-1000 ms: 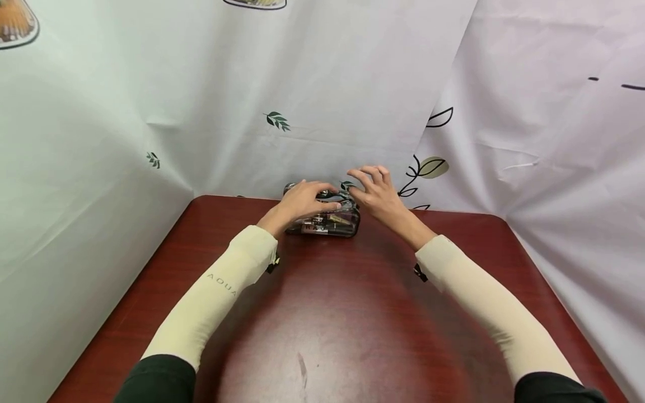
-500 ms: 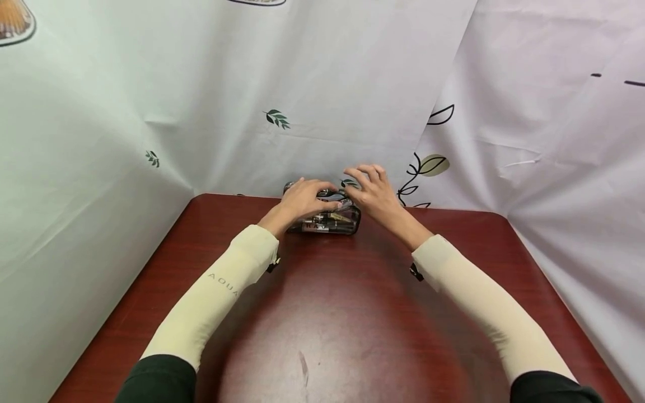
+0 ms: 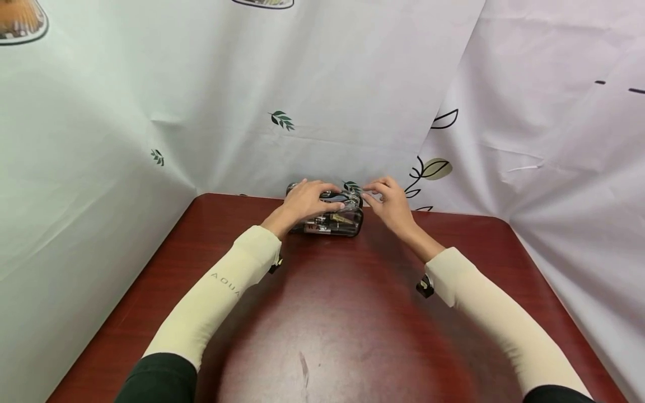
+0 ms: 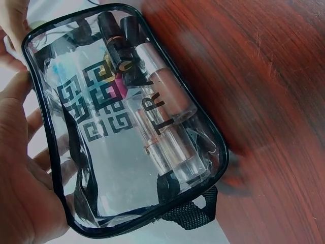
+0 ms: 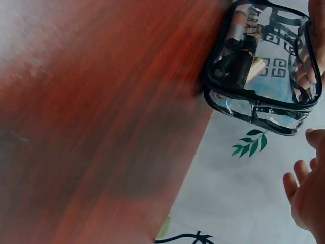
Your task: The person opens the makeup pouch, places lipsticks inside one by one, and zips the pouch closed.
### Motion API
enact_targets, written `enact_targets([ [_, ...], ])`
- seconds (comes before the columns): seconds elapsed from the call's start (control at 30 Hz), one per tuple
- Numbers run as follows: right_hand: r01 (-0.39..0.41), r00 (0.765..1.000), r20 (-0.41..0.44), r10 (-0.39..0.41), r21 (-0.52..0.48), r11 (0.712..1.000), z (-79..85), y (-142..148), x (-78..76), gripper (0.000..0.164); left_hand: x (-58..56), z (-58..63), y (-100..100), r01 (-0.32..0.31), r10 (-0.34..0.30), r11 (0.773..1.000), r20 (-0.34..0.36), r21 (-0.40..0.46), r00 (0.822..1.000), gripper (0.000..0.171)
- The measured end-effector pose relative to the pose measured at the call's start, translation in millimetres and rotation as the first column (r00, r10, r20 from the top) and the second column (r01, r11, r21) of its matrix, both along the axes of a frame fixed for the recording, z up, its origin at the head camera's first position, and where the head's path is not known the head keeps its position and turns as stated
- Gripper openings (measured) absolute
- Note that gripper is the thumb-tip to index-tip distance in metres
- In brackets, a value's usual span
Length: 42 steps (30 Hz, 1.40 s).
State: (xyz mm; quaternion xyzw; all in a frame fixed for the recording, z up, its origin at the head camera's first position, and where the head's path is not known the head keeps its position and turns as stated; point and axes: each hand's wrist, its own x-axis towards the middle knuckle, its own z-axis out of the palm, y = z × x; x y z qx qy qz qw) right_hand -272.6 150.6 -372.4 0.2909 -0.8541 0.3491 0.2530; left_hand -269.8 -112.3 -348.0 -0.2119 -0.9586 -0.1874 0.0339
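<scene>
A clear cosmetic bag with black piping stands at the back of the table, with dark tubes, bottles of make-up and several other items inside. My left hand holds it along the top edge, thumb in front. Some of its fingers show through the clear plastic in the left wrist view. Just off the bag's right end is my right hand, fingers loosely bent. In the right wrist view a gap shows between its fingers and the bag, and nothing is seen between them.
The bag is on a dark red wooden table, close to its back edge. Pale cloth printed with leaves hangs behind and along both sides. A black woven loop sticks out from one end of the bag.
My right hand has moved right and slightly down, away from above the bag's right end, and its fingers have drawn closer together. My left hand stays on the bag.
</scene>
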Motion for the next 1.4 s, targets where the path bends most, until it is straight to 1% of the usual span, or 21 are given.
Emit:
enact_targets([
  [0.07,0.014,0.995,0.099,-0.01,-0.044,0.999,-1.4,2,3.3,0.02,-0.1,-0.1,0,-0.004,0.004,1.0,0.002,-0.005,1.0,0.062],
  [0.1,0.021,0.989,0.15,-0.01,-0.072,0.997,-2.2,3,4.9,0.022,-0.1,-0.1,1,-0.006,0.006,1.0,0.001,-0.008,1.0,0.062],
  [0.17,0.031,0.967,0.255,0.004,-0.131,0.991,-3.7,5,7.6,0.027,0.1,-0.3,1,-0.009,0.009,1.0,-0.001,-0.011,1.0,0.061],
  [0.2,0.034,0.95,0.311,0.019,-0.162,0.986,-4.8,6,8.7,0.031,0.2,-0.6,1,-0.009,0.009,1.0,-0.004,-0.012,1.0,0.061],
  [0.27,0.028,0.91,0.41,0.067,-0.221,0.975,-7.5,8,10.0,0.041,0.5,-1.0,2,-0.008,0.008,1.0,-0.009,-0.012,1.0,0.061],
  [0.37,-0.023,0.844,0.509,0.17,-0.284,0.959,-12.5,11,9.5,0.058,1.8,-1.6,2,-0.005,0.005,1.0,-0.012,-0.006,1.0,0.061],
  [0.47,-0.098,0.78,0.556,0.287,-0.344,0.934,-17.1,12,7.3,0.074,3.1,-2.2,1,-0.009,0.009,1.0,-0.009,0.002,1.0,0.06],
  [0.53,-0.135,0.741,0.582,0.335,-0.36,0.923,-19.5,12,6.5,0.083,3.6,-2.8,0,-0.01,0.01,1.0,-0.007,0.006,1.0,0.059],
  [0.6,-0.154,0.704,0.614,0.356,-0.357,0.921,-22.0,11,5.8,0.09,4.4,-3.1,0,-0.013,0.013,1.0,0.002,0.009,1.0,0.059],
  [0.67,-0.164,0.685,0.639,0.351,-0.334,0.928,-23.8,8,5.6,0.094,5.0,-2.6,-1,-0.015,0.015,1.0,0.01,0.01,1.0,0.059],
  [0.7,-0.163,0.685,0.646,0.337,-0.315,0.935,-24.7,6,5.1,0.095,5.1,-2.1,-1,-0.016,0.016,1.0,0.013,0.013,1.0,0.059],
  [0.73,-0.155,0.69,0.648,0.321,-0.301,0.941,-25.6,3,4.6,0.094,4.9,-1.6,-1,-0.016,0.016,1.0,0.013,0.012,1.0,0.059],
  [0.9,-0.081,0.758,0.617,0.211,-0.232,0.969,-28.8,-5,2.6,0.078,3.7,1.8,0,-0.013,0.013,1.0,0.006,0.01,1.0,0.059],
  [0.97,-0.065,0.773,0.605,0.193,-0.227,0.972,-30.0,-6,2.4,0.072,3.5,3.4,1,-0.012,0.012,1.0,0.009,0.008,1.0,0.059],
  [1.1,-0.083,0.784,0.585,0.209,-0.235,0.968,-32.2,-7,2.7,0.064,3.7,7.0,1,-0.005,0.005,1.0,0.025,0.004,1.0,0.057],
  [1.27,-0.094,0.795,0.568,0.214,-0.234,0.968,-34.0,-6,2.7,0.061,2.0,12.2,2,0.017,-0.016,1.0,0.045,-0.02,0.999,0.057],
  [1.4,-0.086,0.794,0.569,0.215,-0.244,0.966,-36.7,-6,2.8,0.062,-0.3,16.2,4,0.037,-0.035,0.999,0.065,-0.038,0.997,0.055],
])
